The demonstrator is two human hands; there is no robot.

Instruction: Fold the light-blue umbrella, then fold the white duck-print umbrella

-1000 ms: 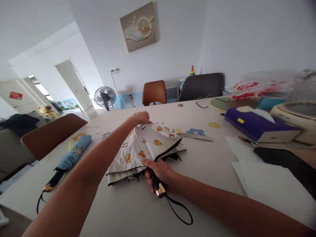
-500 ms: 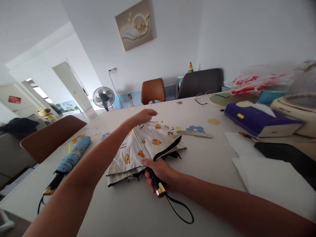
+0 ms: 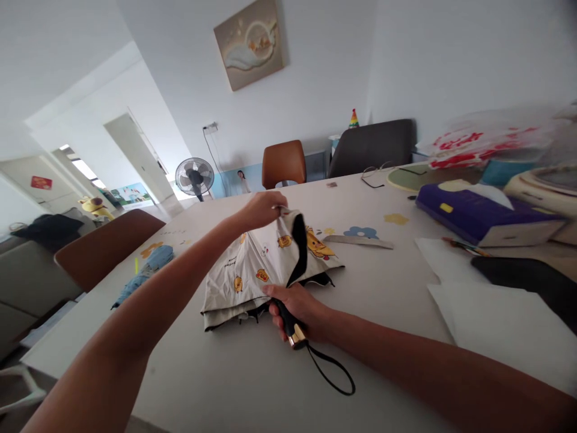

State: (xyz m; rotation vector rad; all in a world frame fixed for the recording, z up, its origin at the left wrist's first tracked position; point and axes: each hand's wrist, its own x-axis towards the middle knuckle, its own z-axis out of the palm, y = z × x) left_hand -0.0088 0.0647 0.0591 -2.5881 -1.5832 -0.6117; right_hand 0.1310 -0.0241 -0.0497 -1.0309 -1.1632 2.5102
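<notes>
Here, your right grip (image 3: 306, 304) is wrapped round the black handle (image 3: 285, 320), likely steadying the loosely gathered umbrella (image 3: 252, 264) on the white bench (image 3: 216, 373); your left grip (image 3: 265, 208) pinches a raised cloth flap (image 3: 299, 246), seemingly holding it up. Beyond the bench stand a brown chair (image 3: 283, 162), a fan (image 3: 195, 175) and a pale wall (image 3: 324, 60).

Cream, yellow-duck-patterned umbrella (image 3: 256, 258); black handle (image 3: 287, 320)

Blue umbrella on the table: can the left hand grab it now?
Probably not right away: the left hand is holding up an edge of the cream duck-print umbrella. If it let go, the way to the blue umbrella looks free.
</notes>
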